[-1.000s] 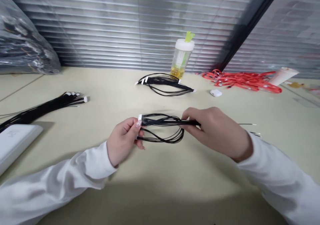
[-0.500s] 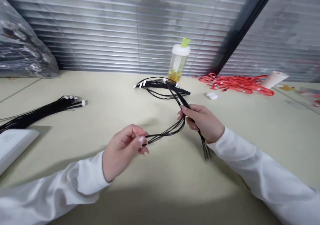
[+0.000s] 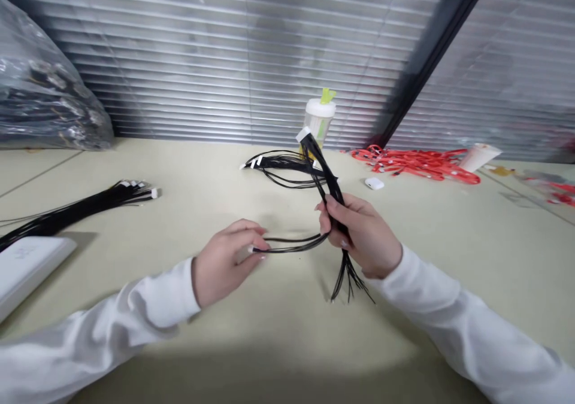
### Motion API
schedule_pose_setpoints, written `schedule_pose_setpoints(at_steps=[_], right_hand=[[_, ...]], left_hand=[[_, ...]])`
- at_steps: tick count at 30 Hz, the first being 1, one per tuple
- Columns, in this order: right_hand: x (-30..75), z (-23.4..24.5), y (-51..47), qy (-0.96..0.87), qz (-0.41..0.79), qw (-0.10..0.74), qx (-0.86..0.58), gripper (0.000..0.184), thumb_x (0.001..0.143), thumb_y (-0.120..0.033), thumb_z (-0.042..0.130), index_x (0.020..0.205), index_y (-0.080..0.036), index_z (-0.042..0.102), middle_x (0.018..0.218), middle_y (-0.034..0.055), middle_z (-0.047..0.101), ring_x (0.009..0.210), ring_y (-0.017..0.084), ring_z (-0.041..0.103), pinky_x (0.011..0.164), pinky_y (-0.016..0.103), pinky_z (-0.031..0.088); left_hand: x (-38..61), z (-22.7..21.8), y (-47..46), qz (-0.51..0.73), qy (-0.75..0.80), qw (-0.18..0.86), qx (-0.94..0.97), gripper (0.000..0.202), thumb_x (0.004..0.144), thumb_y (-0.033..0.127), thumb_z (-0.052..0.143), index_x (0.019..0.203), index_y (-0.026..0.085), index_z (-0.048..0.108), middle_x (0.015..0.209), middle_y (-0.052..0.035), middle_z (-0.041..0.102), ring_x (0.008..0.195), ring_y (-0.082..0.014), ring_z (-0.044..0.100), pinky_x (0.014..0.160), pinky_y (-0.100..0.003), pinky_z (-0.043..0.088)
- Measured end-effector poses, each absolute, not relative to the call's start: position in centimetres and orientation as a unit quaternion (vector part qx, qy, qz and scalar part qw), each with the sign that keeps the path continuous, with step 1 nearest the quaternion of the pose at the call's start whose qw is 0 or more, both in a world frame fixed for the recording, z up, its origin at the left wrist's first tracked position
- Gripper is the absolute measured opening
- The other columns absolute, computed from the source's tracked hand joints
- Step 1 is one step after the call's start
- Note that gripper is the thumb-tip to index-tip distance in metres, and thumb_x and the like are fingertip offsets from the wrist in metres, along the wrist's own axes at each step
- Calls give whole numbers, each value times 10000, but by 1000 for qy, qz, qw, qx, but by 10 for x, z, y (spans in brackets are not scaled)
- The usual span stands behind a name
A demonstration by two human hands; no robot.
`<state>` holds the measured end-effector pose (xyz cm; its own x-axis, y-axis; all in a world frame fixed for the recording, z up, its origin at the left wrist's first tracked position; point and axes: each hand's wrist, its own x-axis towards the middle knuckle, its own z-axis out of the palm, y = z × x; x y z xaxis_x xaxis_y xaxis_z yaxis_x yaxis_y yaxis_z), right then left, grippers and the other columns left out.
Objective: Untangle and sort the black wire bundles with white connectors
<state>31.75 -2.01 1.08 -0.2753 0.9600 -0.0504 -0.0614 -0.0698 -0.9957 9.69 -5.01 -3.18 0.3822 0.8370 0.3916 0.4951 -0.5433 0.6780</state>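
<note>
My right hand (image 3: 359,233) grips a bundle of thin black wires (image 3: 330,191) near its middle, held above the table. The bundle's white connector end (image 3: 304,134) points up and away, and the loose wire ends fan out below my fist. My left hand (image 3: 229,260) pinches the far end of a loop of the same wires (image 3: 291,243), which runs level across to my right hand. Both sleeves are white.
On the beige table (image 3: 278,332) lie another coiled black wire bundle (image 3: 281,166), a long black bundle (image 3: 76,209) at left, a white flat box (image 3: 27,266), red cables (image 3: 413,161), a small white case (image 3: 374,183), a lidded bottle (image 3: 318,120) and a plastic bag (image 3: 45,99).
My right hand has turned the bundle from lying level to standing upright, connector end up. My left hand has dropped lower and now pulls the loop out sideways.
</note>
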Motion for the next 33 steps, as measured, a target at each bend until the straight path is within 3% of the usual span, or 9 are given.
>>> schedule_pose_setpoints(at_steps=[2, 4, 6, 8, 11, 17, 25, 30, 33], right_hand=[[315, 15, -32, -634, 463, 439, -437, 220, 835, -358, 486, 803, -147, 544, 601, -18, 538, 389, 30, 352, 375, 167, 247], [316, 18, -43, -778, 231, 412, -414, 150, 845, -245, 464, 808, -144, 568, 617, -6, 561, 460, 49, 439, 450, 178, 331], [318, 19, -51, -867, 6, 355, -351, 136, 819, -134, 448, 857, -138, 578, 666, 13, 593, 558, 80, 516, 522, 196, 373], [319, 15, -55, -889, -143, 314, -302, 182, 794, -74, 438, 903, -120, 577, 725, 36, 620, 597, 105, 546, 520, 213, 379], [318, 6, -58, -881, -257, 279, -284, 193, 789, -52, 444, 920, -89, 581, 752, 55, 640, 553, 121, 541, 476, 241, 371], [315, -6, -76, -877, -315, 214, -292, 326, 818, -45, 374, 1103, -78, 531, 1036, 135, 605, 551, 123, 539, 439, 259, 373], [322, -8, -101, -885, -283, 166, -332, 235, 790, -32, 419, 966, -63, 572, 631, 44, 546, 483, 152, 476, 409, 289, 302], [322, -22, -99, -896, -174, 119, -391, 149, 836, -195, 475, 934, -155, 580, 630, 0, 530, 502, 150, 505, 435, 287, 304], [318, -29, -94, -898, -164, 86, -399, 276, 796, -127, 475, 1062, -157, 545, 697, 5, 562, 528, 155, 528, 443, 287, 315]], left_hand=[[94, -18, -46, 390, 432, 298, 757, 134, 762, 273, 570, 806, 171, 645, 1028, -112, 598, 991, -209, 544, 903, -356, 401], [92, 2, -45, 446, 417, 413, 675, 289, 792, 412, 515, 847, 169, 660, 999, -122, 625, 980, -228, 561, 897, -378, 413], [88, 22, -48, 487, 370, 542, 576, 468, 757, 568, 474, 859, 157, 675, 871, -125, 649, 816, -239, 615, 738, -373, 494], [86, 37, -54, 486, 349, 602, 528, 540, 683, 620, 529, 874, 139, 680, 735, -110, 637, 609, -211, 612, 534, -321, 503], [85, 39, -65, 437, 377, 615, 537, 421, 650, 491, 651, 881, 138, 663, 650, -78, 615, 488, -167, 575, 411, -262, 468], [88, 6, -71, 435, 464, 608, 474, 252, 681, 355, 673, 777, 125, 634, 656, -41, 617, 496, -101, 572, 423, -176, 469], [92, -13, -72, 504, 489, 577, 417, 274, 697, 347, 664, 839, 123, 599, 773, -38, 643, 525, -77, 576, 436, -162, 478], [94, -17, -72, 540, 456, 575, 413, 291, 693, 364, 663, 834, 128, 569, 702, -26, 641, 487, -87, 571, 427, -180, 473], [97, -16, -74, 566, 434, 592, 376, 324, 648, 354, 704, 833, 129, 561, 659, -14, 639, 458, -79, 554, 451, -188, 482]])
